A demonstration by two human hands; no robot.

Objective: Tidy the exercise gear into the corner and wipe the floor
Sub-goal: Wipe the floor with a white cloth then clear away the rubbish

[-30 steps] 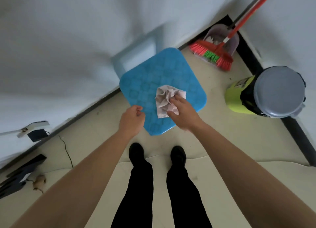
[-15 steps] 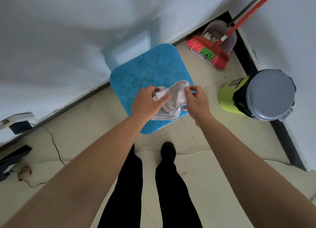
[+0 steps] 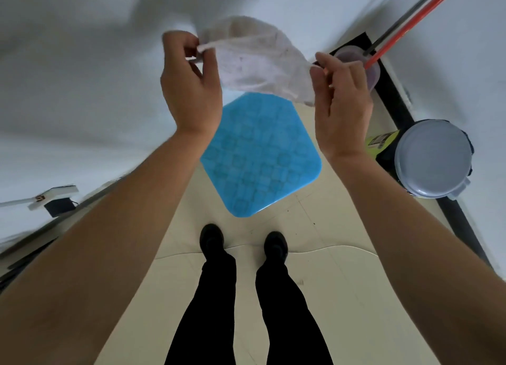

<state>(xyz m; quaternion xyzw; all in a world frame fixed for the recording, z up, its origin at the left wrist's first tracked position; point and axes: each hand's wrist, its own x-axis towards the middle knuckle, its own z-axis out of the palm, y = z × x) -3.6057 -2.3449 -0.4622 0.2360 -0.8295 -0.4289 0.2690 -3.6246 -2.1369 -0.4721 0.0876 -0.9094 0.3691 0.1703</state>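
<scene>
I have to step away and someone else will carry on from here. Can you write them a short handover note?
Left hand and right hand: each pinches an edge of the white cloth, stretched between them in the air above the blue stool.
Broom and dustpan stand in the corner, the lidded bin by the right wall.
Done: cloth is in hand.
Left: wiping the floor; no exercise gear is identifiable in view.

Soft, even daylight, moderately bright, no glare. Broad diffuse shadow across white wall (image 3: 82, 63) upper left. Strong wide-angle distortion: forearms ballooned at lower corners, wall lines bent. Slight motion blur on cloth (image 3: 254, 63) and fingers. Blue stool (image 3: 260, 159) pattern softened, floor (image 3: 328, 282) fairly sharp.
</scene>
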